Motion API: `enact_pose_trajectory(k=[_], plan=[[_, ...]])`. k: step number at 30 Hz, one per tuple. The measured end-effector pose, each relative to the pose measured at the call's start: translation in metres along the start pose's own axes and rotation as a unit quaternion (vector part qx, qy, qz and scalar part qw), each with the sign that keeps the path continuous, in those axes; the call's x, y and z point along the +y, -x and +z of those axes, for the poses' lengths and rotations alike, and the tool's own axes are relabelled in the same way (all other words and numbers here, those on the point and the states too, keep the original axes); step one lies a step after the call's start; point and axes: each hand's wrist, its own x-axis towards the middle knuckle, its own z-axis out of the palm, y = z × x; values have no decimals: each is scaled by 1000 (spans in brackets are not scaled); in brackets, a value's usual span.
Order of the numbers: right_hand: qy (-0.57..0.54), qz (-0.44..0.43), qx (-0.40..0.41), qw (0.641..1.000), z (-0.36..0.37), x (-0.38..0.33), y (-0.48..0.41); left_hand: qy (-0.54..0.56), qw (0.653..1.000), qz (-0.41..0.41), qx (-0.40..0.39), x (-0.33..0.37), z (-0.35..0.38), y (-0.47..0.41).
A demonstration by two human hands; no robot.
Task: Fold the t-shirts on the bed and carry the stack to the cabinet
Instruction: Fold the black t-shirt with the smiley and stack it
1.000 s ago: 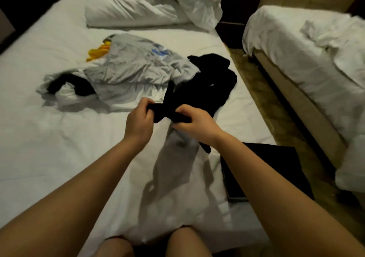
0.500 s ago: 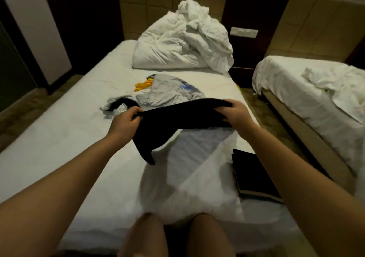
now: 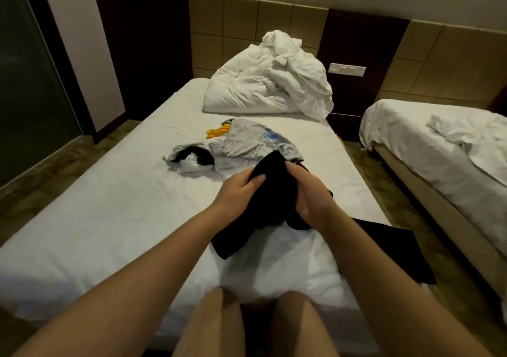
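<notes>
Both of my hands grip a black t-shirt (image 3: 270, 205) bunched above the near half of the white bed (image 3: 115, 214). My left hand (image 3: 238, 192) pinches its left side, and my right hand (image 3: 310, 194) holds its right side close by. The cloth hangs down to the sheet below my hands. Behind it lies a loose pile: a grey t-shirt (image 3: 252, 142) with a blue print, a yellow garment (image 3: 216, 132) and a white and black one (image 3: 189, 159). A folded black garment (image 3: 397, 249) lies flat at the bed's right edge.
A crumpled white duvet (image 3: 271, 84) sits at the head of the bed. A second bed (image 3: 444, 148) with rumpled white sheets stands to the right across a narrow floor gap (image 3: 356, 148). A dark nightstand with a wall switch (image 3: 347, 69) is between them. My knees press the bed's foot.
My hands, which held the black t-shirt stretched wide apart half a second ago, have come together and bunched it. The view has tilted up since one second ago.
</notes>
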Motion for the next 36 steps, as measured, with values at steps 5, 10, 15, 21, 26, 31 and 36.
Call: enact_pose_trajectory(k=[5, 10, 15, 21, 26, 31, 36], plan=[[-38, 212, 155, 964, -29, 80, 13, 20, 999, -22, 31, -9, 12, 14], [-178, 158, 136, 962, -16, 87, -7, 26, 995, -96, -7, -21, 14, 31], [8, -14, 166, 986, -10, 71, -12, -31, 974, -222, -34, -36, 1, 22], [27, -64, -8, 998, -3, 66, 36, 212, 909, -347, -95, -21, 29, 6], [13, -1, -2, 1000, -30, 87, 45, 294, 897, -325, -53, -25, 61, -1], [-154, 162, 96, 970, -58, 114, 33, 246, 935, -254, -35, -27, 67, 6], [-206, 124, 120, 963, -61, 99, -8, 212, 946, -209, -131, -20, 62, 15]])
